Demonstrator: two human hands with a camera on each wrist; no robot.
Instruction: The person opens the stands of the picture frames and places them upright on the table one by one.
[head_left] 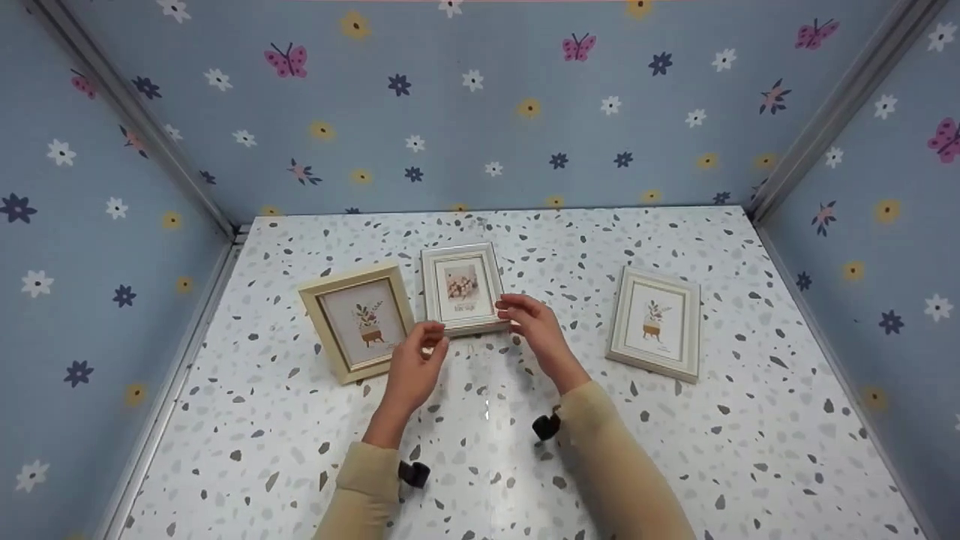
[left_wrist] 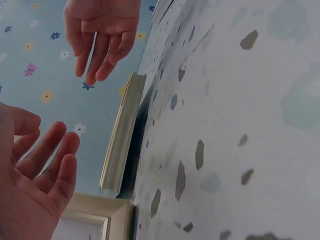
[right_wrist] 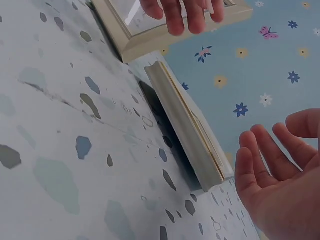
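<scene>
A cream picture frame (head_left: 465, 289) with a small photo sits at the table's middle, its near edge toward me. My left hand (head_left: 416, 364) is by its near left corner, fingers loosely bent and holding nothing. At its near right corner is my right hand (head_left: 536, 334), fingers relaxed. Both wrist views show space between the hands and this frame (left_wrist: 122, 135), with a dark shadow along its underside. Partly behind my left hand, a larger yellowish-cream frame (head_left: 360, 322) with a potted-plant print stands propped at a tilt.
To the right, another cream frame (head_left: 654, 322) with a plant print lies face up. The speckled white tabletop (head_left: 480, 465) is bounded by blue flowered panels (head_left: 480, 112) at the back and both sides, with metal rails at the corners.
</scene>
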